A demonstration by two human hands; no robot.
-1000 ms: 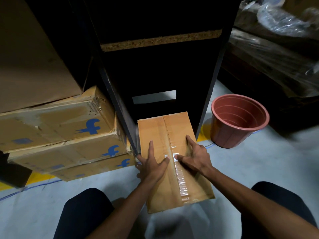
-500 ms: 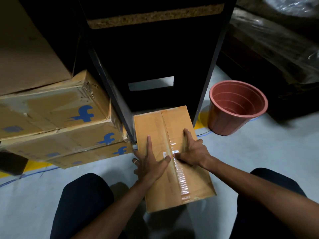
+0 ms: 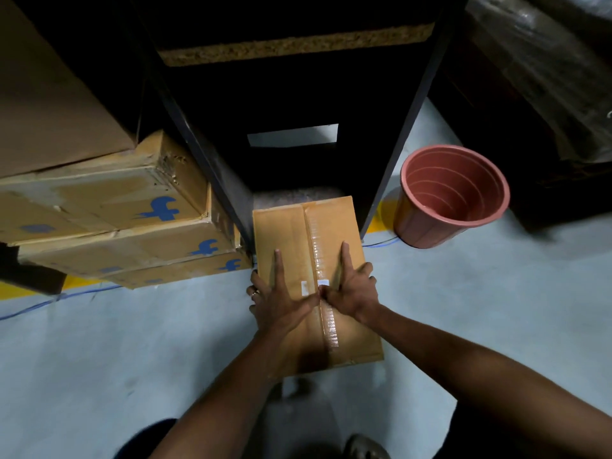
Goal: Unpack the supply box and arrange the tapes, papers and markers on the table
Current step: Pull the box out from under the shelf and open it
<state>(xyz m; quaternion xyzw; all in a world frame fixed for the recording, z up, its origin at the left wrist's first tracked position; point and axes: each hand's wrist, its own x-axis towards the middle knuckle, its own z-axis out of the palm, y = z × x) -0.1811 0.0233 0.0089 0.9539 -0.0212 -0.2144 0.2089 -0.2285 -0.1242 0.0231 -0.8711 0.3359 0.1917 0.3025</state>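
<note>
Box (image 3: 291, 233) lying taped, far end under black shelf (image 3: 298, 94); left hand (image 3: 284, 299), right hand (image 3: 351, 289) pressing splayed; pot (image 3: 453, 197) right, cartons (image 3: 109, 226) left.

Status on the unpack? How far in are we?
Nothing is unpacked yet: the box sits on the floor, its tape strip unbroken along the seam. In hand: left hand and right hand press on the lid, thumbs meeting at the seam. Left: opening it and arranging everything; no tapes, papers or markers show.

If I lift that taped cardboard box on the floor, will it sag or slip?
The box probably stays stiff: its flaps are sealed by clear tape along the seam. The plain cardboard likely grips well. Weight can't be judged, since its contents are hidden.
</note>
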